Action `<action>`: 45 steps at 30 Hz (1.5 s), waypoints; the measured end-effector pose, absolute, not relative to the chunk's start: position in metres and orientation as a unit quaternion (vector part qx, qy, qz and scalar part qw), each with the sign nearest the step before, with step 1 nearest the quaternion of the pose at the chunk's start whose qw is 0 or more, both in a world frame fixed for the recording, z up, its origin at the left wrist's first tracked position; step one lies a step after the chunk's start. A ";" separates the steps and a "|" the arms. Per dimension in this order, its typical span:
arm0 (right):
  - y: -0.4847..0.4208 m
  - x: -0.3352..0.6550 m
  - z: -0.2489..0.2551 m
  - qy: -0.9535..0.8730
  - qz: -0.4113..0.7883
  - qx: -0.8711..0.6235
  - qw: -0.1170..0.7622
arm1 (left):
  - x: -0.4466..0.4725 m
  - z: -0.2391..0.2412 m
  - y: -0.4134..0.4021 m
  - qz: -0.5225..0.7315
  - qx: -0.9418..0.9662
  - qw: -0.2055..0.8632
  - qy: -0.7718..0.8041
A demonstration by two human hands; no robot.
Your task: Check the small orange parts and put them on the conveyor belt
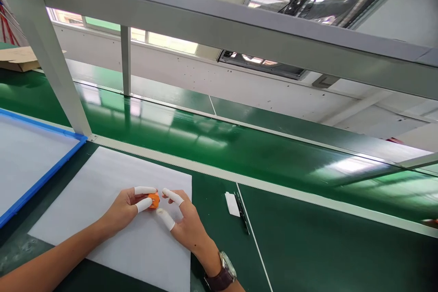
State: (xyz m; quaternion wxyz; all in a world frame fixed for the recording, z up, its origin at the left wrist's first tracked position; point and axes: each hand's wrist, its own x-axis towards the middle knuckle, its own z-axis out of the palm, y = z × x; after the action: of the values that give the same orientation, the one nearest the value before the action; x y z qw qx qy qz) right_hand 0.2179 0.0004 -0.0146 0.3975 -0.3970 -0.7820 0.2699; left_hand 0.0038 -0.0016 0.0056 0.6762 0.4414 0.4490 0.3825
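A small orange part (154,200) sits over a white foam sheet (102,200) on the green bench. My left hand (127,208) pinches it between thumb and forefinger, both in white finger cots. My right hand (183,223) meets it from the right, its cot-covered forefinger and thumb touching the part's edge. A watch is on my right wrist.
A blue-framed white tray (41,164) lies at the left. A small white card (232,204) and a dark pen-like tool (242,212) lie right of the sheet. A green conveyor belt (239,146) runs behind, under a grey metal frame (205,27). Cardboard (18,58) sits far left.
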 end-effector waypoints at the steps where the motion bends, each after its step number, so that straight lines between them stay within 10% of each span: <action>1: -0.002 0.215 -0.015 -0.793 0.256 -0.394 0.389 | 0.005 0.006 -0.002 0.386 0.437 0.680 0.445; 30: -0.009 0.204 -0.026 -0.771 0.252 -0.442 0.383 | 0.017 0.007 -0.003 0.416 0.405 0.670 0.462; 45: -0.007 0.205 -0.022 -0.848 0.061 -0.338 0.405 | 0.014 -0.001 -0.001 0.484 0.331 0.662 0.467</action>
State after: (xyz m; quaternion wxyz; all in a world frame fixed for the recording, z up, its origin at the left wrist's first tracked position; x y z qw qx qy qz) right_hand 0.2048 -0.0070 -0.0217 0.4045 -0.3380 -0.8476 0.0611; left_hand 0.0142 -0.0008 -0.0005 0.6616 0.3314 0.4673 0.4839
